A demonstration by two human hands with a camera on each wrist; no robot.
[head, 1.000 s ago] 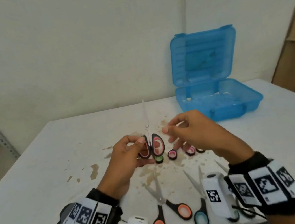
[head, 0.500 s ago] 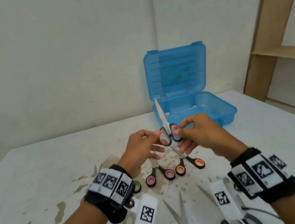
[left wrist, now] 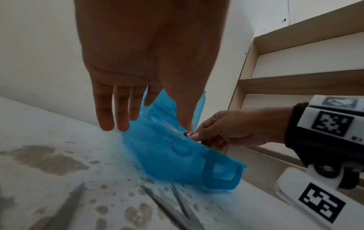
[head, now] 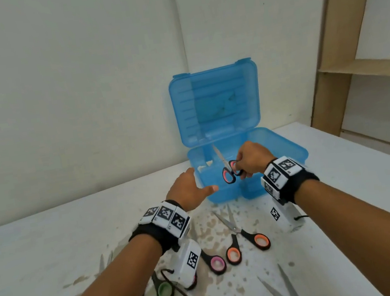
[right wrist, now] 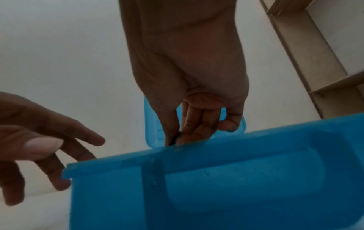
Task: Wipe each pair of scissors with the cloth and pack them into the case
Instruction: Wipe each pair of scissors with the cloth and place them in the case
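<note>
Now we hold the pink-handled scissors [head: 229,169] over the open tray of the translucent blue plastic case [head: 286,146], our right hand [head: 253,158] pinching the black, pink-lined loops while the closed steel blades point up and away toward the ribbed lid, which stands upright against the wall. Our left hand [head: 190,190] hovers just beside the case's near left corner, fingers straight and spread, holding nothing. A second ago both our hands held these scissors above the table; half a second ago they were still shared between the hands, short of the case, and now the right alone carries them and the left has let go. On the stained white table [head: 52,243] we count three pairs by their handles: orange-handled scissors [head: 244,237] lying open, a pink-looped pair [head: 216,262] and a green-looped pair [head: 163,290], both partly hidden under our left wrist. Further bare blades [head: 281,288] show at the lower edge, too cropped to count. One case, rounded at its corners, sits at the table's far side. We cannot see the cloth
</note>
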